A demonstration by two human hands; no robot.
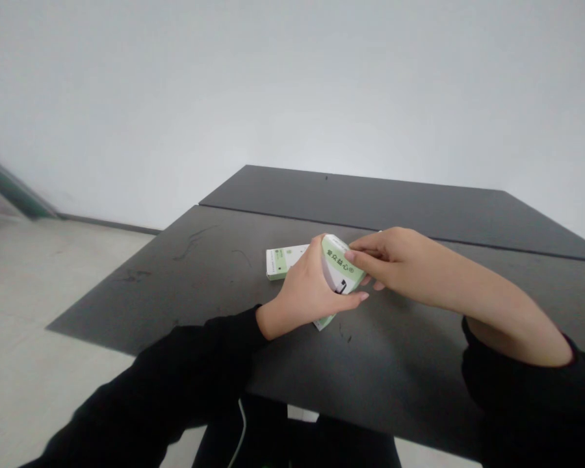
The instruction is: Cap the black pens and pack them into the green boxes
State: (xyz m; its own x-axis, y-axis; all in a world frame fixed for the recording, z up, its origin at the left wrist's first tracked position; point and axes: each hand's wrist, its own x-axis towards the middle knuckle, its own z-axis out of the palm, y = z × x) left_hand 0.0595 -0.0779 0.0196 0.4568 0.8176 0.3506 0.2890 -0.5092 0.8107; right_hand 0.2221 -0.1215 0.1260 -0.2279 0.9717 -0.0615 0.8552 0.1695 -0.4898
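A small green and white cardboard box [342,262] with dark printed characters is tilted above the table, with my left hand [306,286] wrapped round it. The left thumb lies along its near side. My right hand [394,260] pinches the box at its upper right end, thumb on the printed face and the other fingers partly hidden behind. A second green and white box [277,262] lies on the table behind my left hand, which covers part of it. Below my left palm shows a green and white corner [324,322]; I cannot tell which box it belongs to.
The dark table [185,279] has scuff marks and a seam [292,215] across its far part. A pale wall [292,84] stands behind it. A white cable [244,422] hangs near my lap, beside a white object [302,413] at the table's front edge.
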